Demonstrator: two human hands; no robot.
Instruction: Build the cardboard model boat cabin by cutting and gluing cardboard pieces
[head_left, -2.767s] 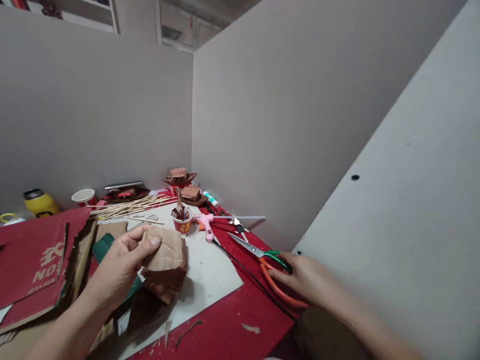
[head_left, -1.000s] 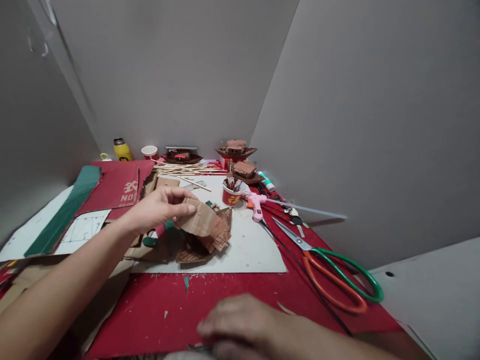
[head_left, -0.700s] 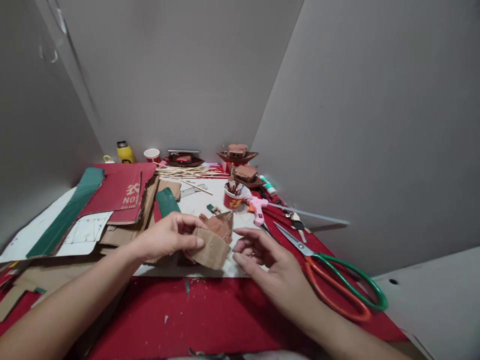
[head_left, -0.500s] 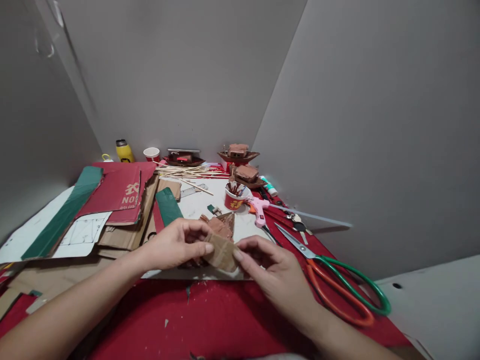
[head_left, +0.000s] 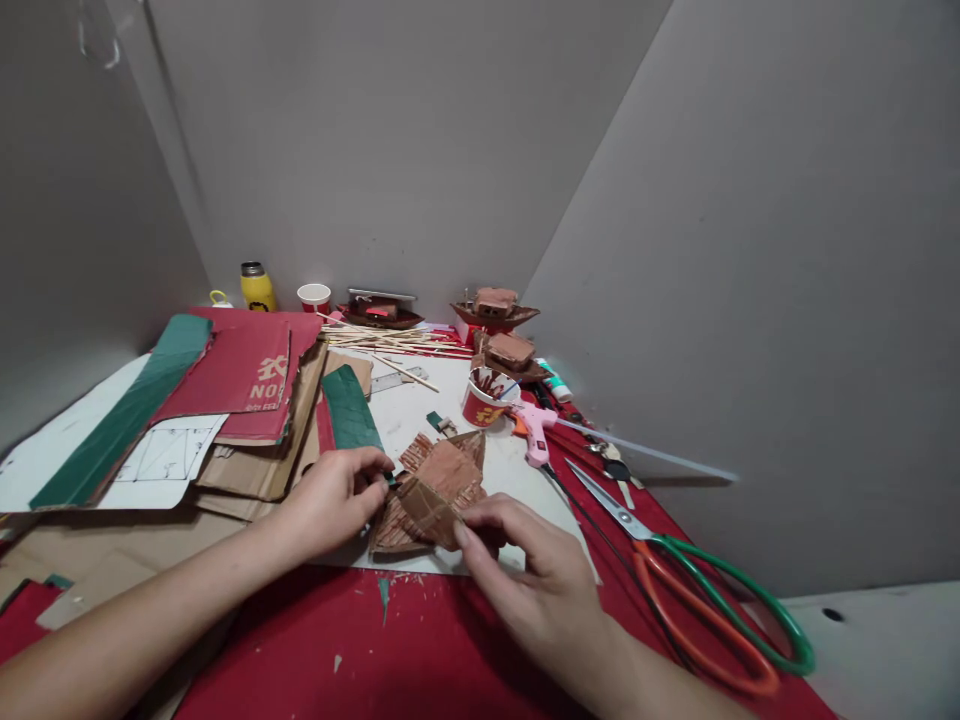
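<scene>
"What do we have in our grip?"

"Our right hand [head_left: 536, 580] pinches a small, creased, tan-brown cardboard piece [head_left: 429, 510] by its right end, between thumb and fingers. Our left hand [head_left: 341, 500] is curled beside the other end; we cannot tell whether its fingertips touch it."

"Where exactly is the piece, and how would it handle?"

"It is tilted in front of a brown, boat-shaped model [head_left: 450, 470], partly hiding it; we cannot tell whether the two touch. We judge it light, thin and bendy, not slippery, but easily creased further. Opposite edges, lightly pinched, seem the best places to hold; pressing its middle might fold it."

"And further out?"

"The model lies on a white sheet [head_left: 517, 478] on our red-covered worktop [head_left: 390, 660]. To the right are large scissors with green and orange handles [head_left: 646, 542] and a pink plastic glue gun [head_left: 536, 435]. To the left we have stacked red and brown cardboard [head_left: 232, 375]; beyond, thin pale wooden sticks [head_left: 397, 343]."
</scene>
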